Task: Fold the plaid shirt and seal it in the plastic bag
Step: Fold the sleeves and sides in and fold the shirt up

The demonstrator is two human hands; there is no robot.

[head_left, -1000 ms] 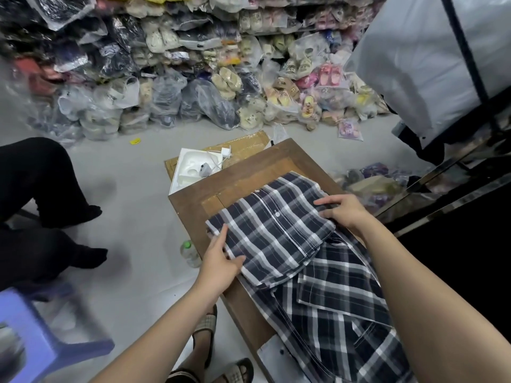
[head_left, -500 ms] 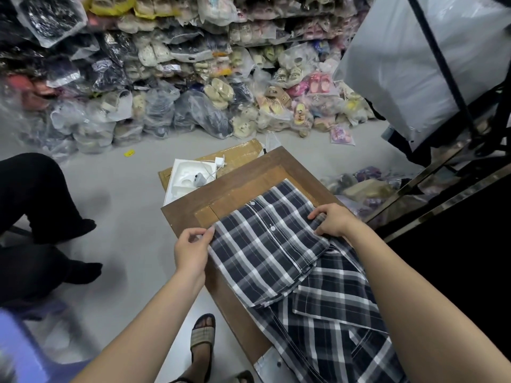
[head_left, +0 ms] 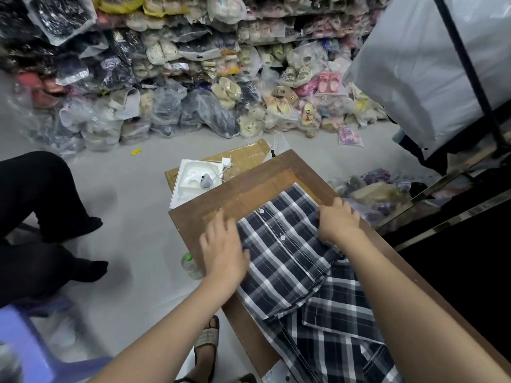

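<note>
**Both hands slide up the shirt for the next fold**

Since half a second ago, my left hand (head_left: 224, 250) has come off the table edge and onto the left side of the plaid shirt (head_left: 287, 252). My right hand (head_left: 338, 219) has gone a bit higher too, up near the top right corner of the folded part.

From my head camera, looking down: the shirt lies on the wooden table (head_left: 193, 219). The folded part sits in the middle, with its white buttons facing up. The loose part spreads out toward 5 o'clock, close to my body.

My left hand is at 9 o'clock from the folded part. Its fingers are spread and flat, and the thumb is pressed onto the cloth edge. It is blurry, so I cannot tell if it is pinching the cloth or only pushing on it. My right hand is at 2 o'clock. Its fingers are curled down over the edge of the shirt and look like they grab the cloth.

I think I am at the folding step, making the sides neat. I see no plastic bag for this shirt on the table yet. Next I should tuck both sides in, then fold the loose part up. If I pull too hard, the neat fold could slip open.
</note>
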